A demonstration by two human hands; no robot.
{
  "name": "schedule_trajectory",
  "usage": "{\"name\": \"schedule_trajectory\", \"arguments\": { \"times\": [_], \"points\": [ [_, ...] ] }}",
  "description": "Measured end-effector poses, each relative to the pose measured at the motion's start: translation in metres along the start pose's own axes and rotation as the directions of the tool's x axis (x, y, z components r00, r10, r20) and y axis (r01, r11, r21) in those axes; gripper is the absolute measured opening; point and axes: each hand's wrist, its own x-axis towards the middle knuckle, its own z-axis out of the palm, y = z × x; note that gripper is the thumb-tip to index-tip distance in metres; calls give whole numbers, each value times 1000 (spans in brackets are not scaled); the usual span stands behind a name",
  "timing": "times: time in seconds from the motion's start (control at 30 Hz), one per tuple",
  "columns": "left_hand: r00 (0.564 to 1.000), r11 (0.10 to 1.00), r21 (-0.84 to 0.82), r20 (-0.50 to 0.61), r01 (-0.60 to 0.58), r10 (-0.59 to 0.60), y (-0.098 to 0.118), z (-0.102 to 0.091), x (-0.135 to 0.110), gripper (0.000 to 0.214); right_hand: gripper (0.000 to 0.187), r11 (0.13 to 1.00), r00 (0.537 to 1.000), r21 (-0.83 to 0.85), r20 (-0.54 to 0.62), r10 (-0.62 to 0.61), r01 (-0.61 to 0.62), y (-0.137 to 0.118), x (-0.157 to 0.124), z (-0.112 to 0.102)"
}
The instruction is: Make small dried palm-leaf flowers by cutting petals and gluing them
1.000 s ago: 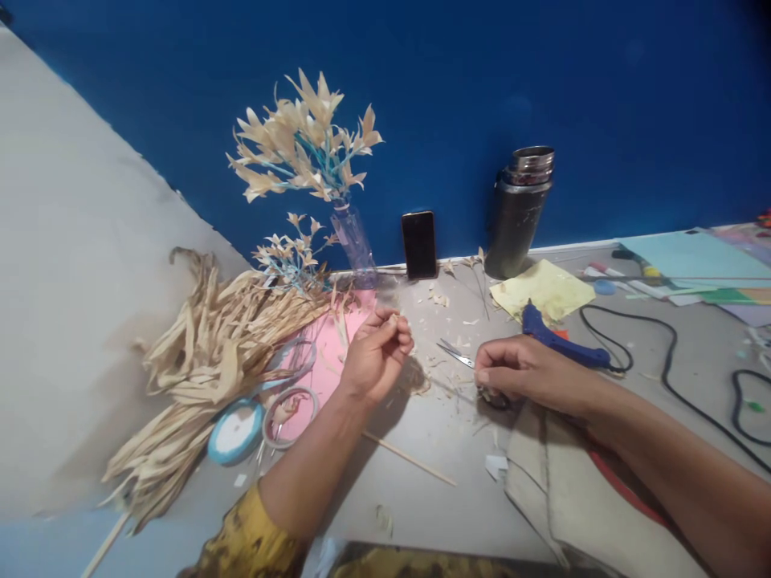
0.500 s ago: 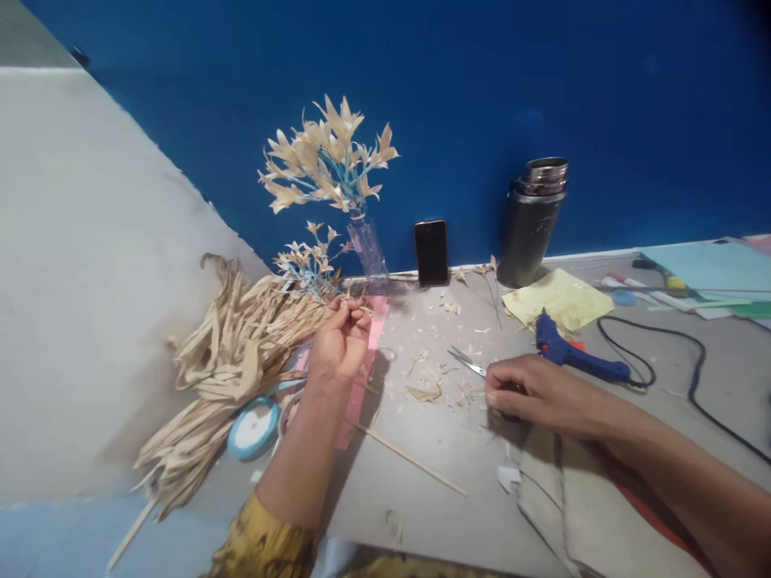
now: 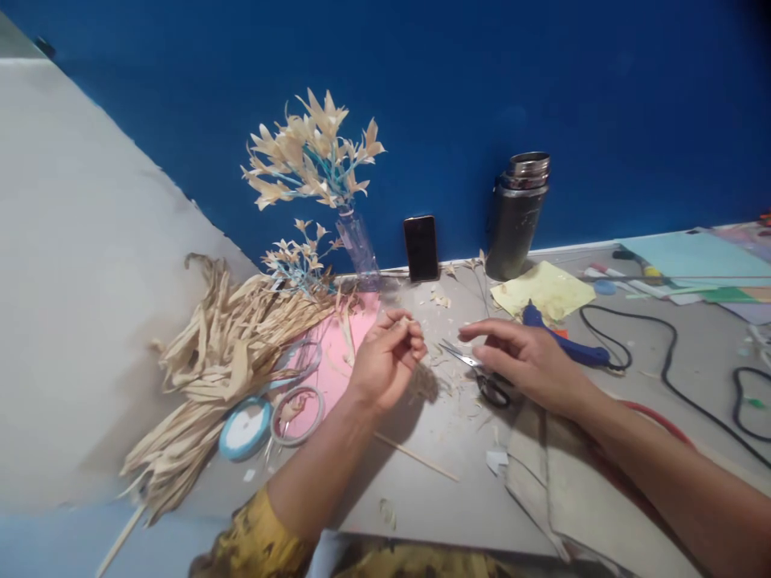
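My left hand is closed in a pinch above the middle of the table. Whatever its fingertips hold is too small to make out; a pale bit shows there. Close by on the right, my right hand is held with fingers apart and nothing in them. Under its fingers, small scissors with dark handles lie on the table, blades pointing left. Scraps of dried husk are scattered around both hands. Left of my left hand, pink paper lies partly beneath a strip of husk.
Bundled dried husks, a blue ribbon spool and a tape roll lie left. Husk flowers stand in a clear bottle. Behind are a phone and a flask; right, a blue glue gun with its cord.
My left hand has moved right from the pink paper and husks toward the middle. My right hand has opened and lifted slightly off the scissors, whose handles now show. The view has shifted slightly.
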Motion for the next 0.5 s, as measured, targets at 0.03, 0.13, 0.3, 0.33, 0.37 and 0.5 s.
{"name": "schedule_trajectory", "arguments": {
  "times": [0.03,0.13,0.3,0.33,0.37,0.5],
  "points": [
    [999,999,22,23,44,-45,-7,4,-3,16,34,999,998,38,56,34,-36,1,0,4],
    [989,989,70,61,130,-134,-16,9,-6,18,24,991,986,106,155,60,-77,5,1,11],
    [997,996,60,30,-66,64,27,10,-10,12,21,994,992,-11,-65,112,-113,11,9,-9],
    [993,990,82,37,-115,112,40,10,-13,11,22,991,986,-29,-111,126,-130,12,11,-16],
    [987,980,117,44,-158,154,53,10,-18,11,22,989,979,-46,-150,135,-143,13,13,-23],
    [941,902,281,12,-328,338,93,5,-40,16,23,978,953,-162,-292,78,-129,18,17,-44]
  ]
}}
